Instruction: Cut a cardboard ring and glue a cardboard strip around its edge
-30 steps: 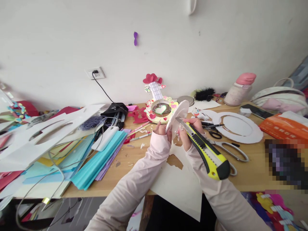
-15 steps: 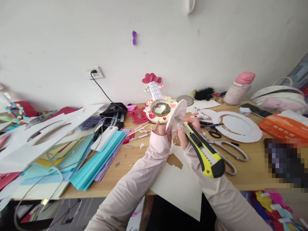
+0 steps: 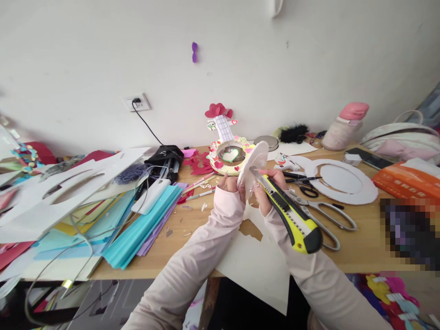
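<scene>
My left grip (image 3: pixel 231 184) pinches the white disc (image 3: pixel 259 156) over the worktop (image 3: pixel 364 250), my right grip (image 3: pixel 264 197) is wrapped round the yellow-and-black utility knife (image 3: pixel 288 211) at its five o'clock, the cutting seemingly unfinished, while the heart-decorated paper guitar (image 3: pixel 224 134) at ten o'clock looks assembled.

Your left hand (image 3: pixel 229 184) grips the disc (image 3: pixel 260 154); your right hand (image 3: pixel 264 197) holds the knife (image 3: pixel 293 219), its blade (image 3: pixel 255 171) at the disc. Scissors (image 3: pixel 304 200) lie right of your fingers (image 3: pixel 273 174), paper (image 3: pixel 256 270) below them.
</scene>
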The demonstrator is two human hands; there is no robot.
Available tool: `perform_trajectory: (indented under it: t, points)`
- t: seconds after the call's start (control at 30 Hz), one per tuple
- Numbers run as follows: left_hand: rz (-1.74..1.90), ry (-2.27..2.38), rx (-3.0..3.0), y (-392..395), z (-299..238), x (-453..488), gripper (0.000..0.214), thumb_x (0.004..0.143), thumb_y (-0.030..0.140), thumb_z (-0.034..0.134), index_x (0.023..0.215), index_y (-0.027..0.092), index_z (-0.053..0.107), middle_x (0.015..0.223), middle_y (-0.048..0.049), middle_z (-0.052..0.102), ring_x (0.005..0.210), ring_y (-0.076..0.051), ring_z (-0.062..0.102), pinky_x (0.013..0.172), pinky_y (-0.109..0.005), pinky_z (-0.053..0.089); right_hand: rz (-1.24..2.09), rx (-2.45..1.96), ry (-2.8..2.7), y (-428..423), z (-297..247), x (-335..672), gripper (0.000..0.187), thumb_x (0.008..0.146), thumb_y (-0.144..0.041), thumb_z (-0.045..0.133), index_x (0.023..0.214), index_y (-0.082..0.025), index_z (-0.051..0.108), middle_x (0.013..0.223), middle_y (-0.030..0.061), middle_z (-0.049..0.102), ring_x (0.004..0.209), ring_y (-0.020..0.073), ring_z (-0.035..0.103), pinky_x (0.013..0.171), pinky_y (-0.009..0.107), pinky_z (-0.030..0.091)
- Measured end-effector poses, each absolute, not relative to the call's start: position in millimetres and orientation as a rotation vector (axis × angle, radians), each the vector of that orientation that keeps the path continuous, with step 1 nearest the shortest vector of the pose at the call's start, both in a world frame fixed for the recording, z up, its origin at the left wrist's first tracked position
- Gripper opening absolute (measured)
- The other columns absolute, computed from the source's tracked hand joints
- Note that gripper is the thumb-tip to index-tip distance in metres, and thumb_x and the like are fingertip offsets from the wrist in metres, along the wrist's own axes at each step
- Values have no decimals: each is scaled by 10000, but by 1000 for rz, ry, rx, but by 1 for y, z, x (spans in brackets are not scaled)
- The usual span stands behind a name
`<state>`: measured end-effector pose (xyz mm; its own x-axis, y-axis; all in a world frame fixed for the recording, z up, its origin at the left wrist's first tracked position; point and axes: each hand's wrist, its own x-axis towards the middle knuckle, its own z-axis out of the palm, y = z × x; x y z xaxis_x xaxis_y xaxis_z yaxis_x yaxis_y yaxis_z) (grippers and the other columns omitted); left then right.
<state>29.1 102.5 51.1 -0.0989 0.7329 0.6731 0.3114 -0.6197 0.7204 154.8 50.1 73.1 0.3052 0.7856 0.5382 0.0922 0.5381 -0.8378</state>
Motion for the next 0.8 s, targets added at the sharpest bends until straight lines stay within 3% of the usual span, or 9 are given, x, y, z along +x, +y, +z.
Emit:
perform_trajectory:
  t: [0.17,0.33,0.43,0.57,0.8]
  points:
    - [1766,1243,1973,101,54,27,533,1018,735,523,790,255,558,681,-20,531,679,-227,554,804,-452,510,486,-928,-1242,47,83,145,162,942,-277,664,1084,-302,591,828,-66,619,648,134,567,614,282,529]
    - [1721,1446,2143,100,60,25,602,1075,741,313,744,261,461,605,-13,475,578,-204,503,568,-368,362,428,-919,-1199,51,82,142,129,904,-288,646,1017,-302,586,684,-84,537,543,143,486,501,281,465]
    - [1699,1451,2164,100,62,24,619,1078,761,257,736,270,415,583,1,445,528,-181,465,532,-349,299,476,-912,-1243,50,79,143,143,926,-288,659,1044,-317,584,739,-61,585,573,154,527,530,300,507]
    - [1631,1465,2172,102,65,21,597,1070,754,310,724,278,414,576,-3,443,504,-184,449,512,-358,283,521,-894,-1299,48,77,145,215,953,-212,631,1138,-306,573,834,-66,600,640,133,578,622,286,567]
    - [1437,1648,2120,100,71,17,393,1072,490,470,747,270,453,589,1,463,507,-187,430,547,-362,301,434,-856,-1384,51,76,145,244,963,-170,625,1164,-292,558,840,-72,572,628,105,568,591,239,546]
